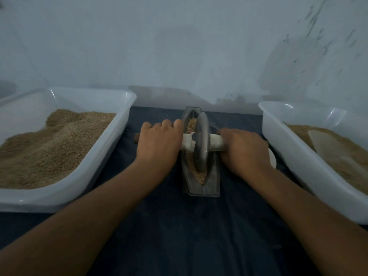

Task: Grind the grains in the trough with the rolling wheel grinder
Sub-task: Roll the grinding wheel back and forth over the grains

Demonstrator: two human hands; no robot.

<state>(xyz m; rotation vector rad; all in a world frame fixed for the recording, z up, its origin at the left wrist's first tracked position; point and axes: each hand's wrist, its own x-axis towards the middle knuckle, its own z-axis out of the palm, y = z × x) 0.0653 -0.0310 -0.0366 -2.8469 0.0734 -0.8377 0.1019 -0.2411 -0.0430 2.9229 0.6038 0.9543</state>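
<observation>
Two big white tubs (111, 136) of brown grain sit on a dark bench (169, 226). Between them lies a grey trough (213, 176) with grain (197, 172). A grey wheel (202, 140) stands in it. The left hand (159, 142) and right hand (243, 150) each grip its handle (216, 141).

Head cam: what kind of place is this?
Likely a makeshift grain-processing bench, not a kitchen: a metal trough with a rolling wheel on dark cloth, flanked by white tubs of grain, against a bare wall.
</observation>
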